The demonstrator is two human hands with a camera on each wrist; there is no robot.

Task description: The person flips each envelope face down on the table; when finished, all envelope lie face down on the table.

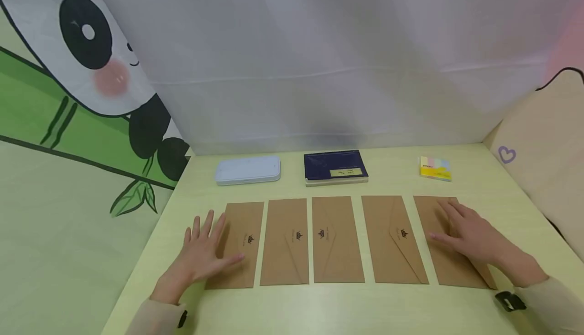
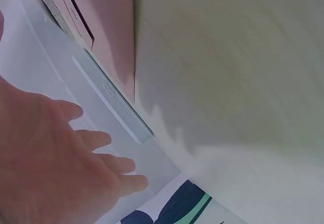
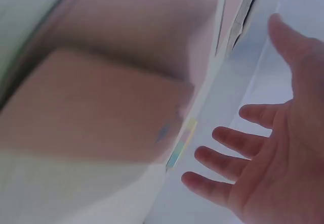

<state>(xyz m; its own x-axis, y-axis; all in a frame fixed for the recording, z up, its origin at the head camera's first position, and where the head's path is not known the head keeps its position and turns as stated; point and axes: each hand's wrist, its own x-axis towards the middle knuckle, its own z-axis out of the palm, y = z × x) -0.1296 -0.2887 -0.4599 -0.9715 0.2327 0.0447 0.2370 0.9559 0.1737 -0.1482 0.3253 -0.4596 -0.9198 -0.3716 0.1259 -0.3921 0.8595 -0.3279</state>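
Several brown paper envelopes lie side by side in a row on the table. My left hand (image 1: 203, 251) is spread over the left edge of the leftmost envelope (image 1: 246, 218), fingers extended and holding nothing. Over the rightmost envelope (image 1: 451, 271) is my right hand (image 1: 476, 236), fingers extended, also holding nothing; whether it touches the paper I cannot tell. That envelope's flap (image 3: 101, 107) stands raised in the right wrist view. Between the hands lie a second envelope (image 1: 283, 244), a middle envelope (image 1: 339, 244) and a fourth envelope (image 1: 385, 228), each with a small dark crown print.
Behind the row sit a pale blue flat case (image 1: 248, 169), a dark blue notebook (image 1: 335, 166) and a pack of coloured sticky notes (image 1: 435, 168). A white cloth (image 1: 319, 71) hangs at the table's back, with printed cloth (image 1: 68, 137) at the left.
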